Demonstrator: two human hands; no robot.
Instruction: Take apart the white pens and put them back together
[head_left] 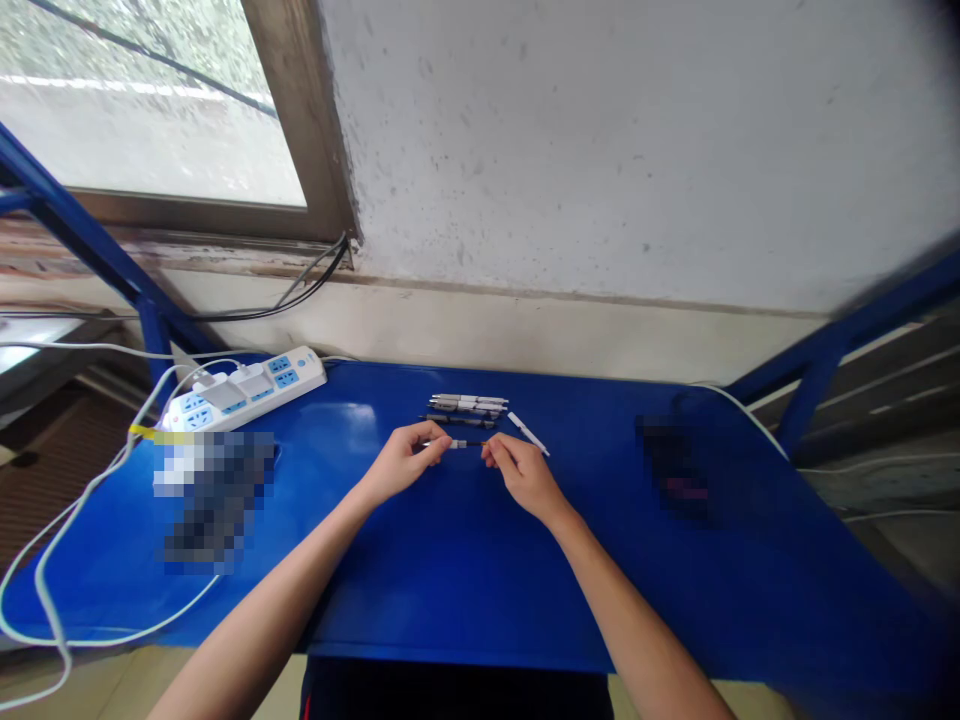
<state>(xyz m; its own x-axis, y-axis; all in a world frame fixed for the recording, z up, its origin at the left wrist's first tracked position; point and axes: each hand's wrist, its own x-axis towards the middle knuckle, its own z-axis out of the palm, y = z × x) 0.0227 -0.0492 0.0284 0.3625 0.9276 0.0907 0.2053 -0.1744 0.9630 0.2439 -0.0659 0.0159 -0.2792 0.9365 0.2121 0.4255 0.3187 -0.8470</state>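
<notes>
My left hand (pixel 409 460) pinches the white-and-grey front section of a pen (pixel 457 444). A thin dark refill (pixel 475 444) runs from it to my right hand (pixel 517 468), whose thumb and fingers are closed on the refill's far end. The two hands are a short gap apart, low over the blue table. Just behind my right hand a loose white pen barrel (pixel 528 434) lies slanted. Several white pens (pixel 469 403) lie side by side farther back, and dark pens (pixel 459 420) lie in front of them, close behind my left hand.
A white power strip (pixel 247 392) with plugged-in chargers stands at the table's back left, its white cable (pixel 45 570) looping over the left edge. Blurred dark objects lie left and right on the blue table (pixel 465 570). Behind it rises the wall (pixel 600 150).
</notes>
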